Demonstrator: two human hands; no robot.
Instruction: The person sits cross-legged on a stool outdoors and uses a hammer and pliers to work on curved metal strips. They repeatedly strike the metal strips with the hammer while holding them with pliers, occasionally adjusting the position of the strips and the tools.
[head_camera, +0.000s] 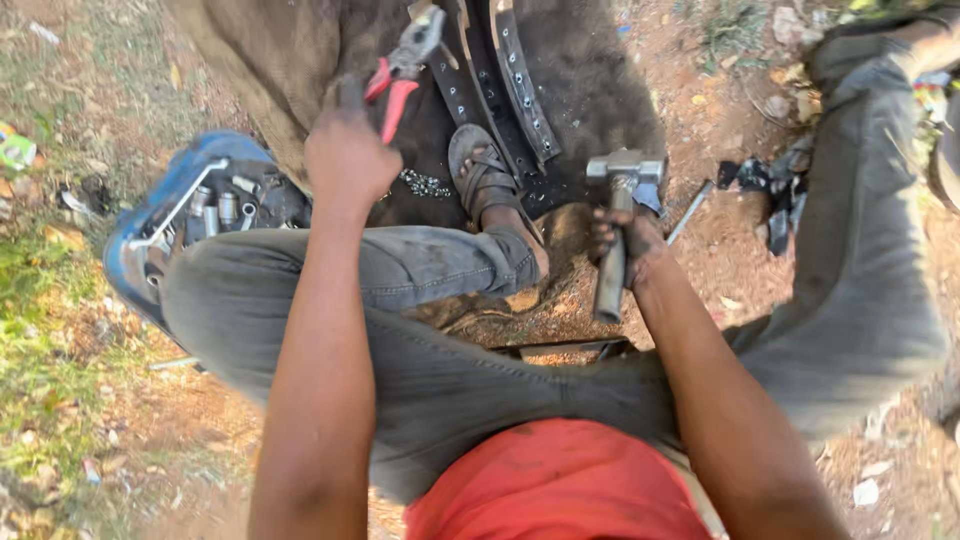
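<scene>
A: On the ground in front of me, what's in each hand?

B: My left hand (345, 150) is closed around the red handles of a pair of pliers (402, 68), jaws pointing far, over the dark mat (590, 80). My right hand (625, 245) is clamped on the handle of a hammer (620, 215), steel head up and far, just right of my sandalled foot (488, 180).

A: What's around them?

B: Curved metal strips with holes (520, 80) lie on the mat, far of the foot. A blue box of sockets (200, 215) sits on the left, beside my bent knee. A thin metal rod (690, 212) lies on the dirt right of the hammer, dark scraps (770, 195) beyond it.

A: Hands touching?

B: No, well apart, foot between them.
</scene>
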